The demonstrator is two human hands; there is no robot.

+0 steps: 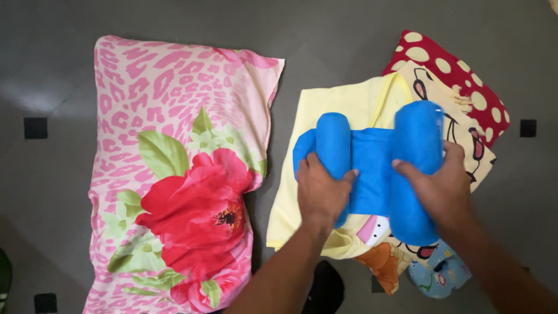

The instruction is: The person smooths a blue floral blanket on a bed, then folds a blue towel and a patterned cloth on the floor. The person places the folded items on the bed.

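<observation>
**Blue cloth rolled in from both ends, over a clothes pile on grey floor**

Grey tiled floor with small dark square insets; we look straight down. Left side: a pink pillow with a leopard-type print and a big red flower, lying flat, well apart from the hands.

Right side: a pile of clothes. Yellow garment on top, a cream printed piece under it, a red cloth with pale dots at the back, and small orange and light-blue bits poking out at the near edge.

On the pile sits the blue cloth, rolled into two tubes joined by a flat middle strip. The right tube is thicker and longer than the left one.

Left hand: fingers curled over the left roll, palm down, gripping it. Right hand: fingers wrapped round the right roll, thumb on the inner side, closed on it.

Step, as we judge it: mid-roll, both ends coming toward the centre. Next move calls for even pressure on both rolls, keeping the cloth taut so neither tube loosens, and not dragging the yellow garment underneath.
</observation>
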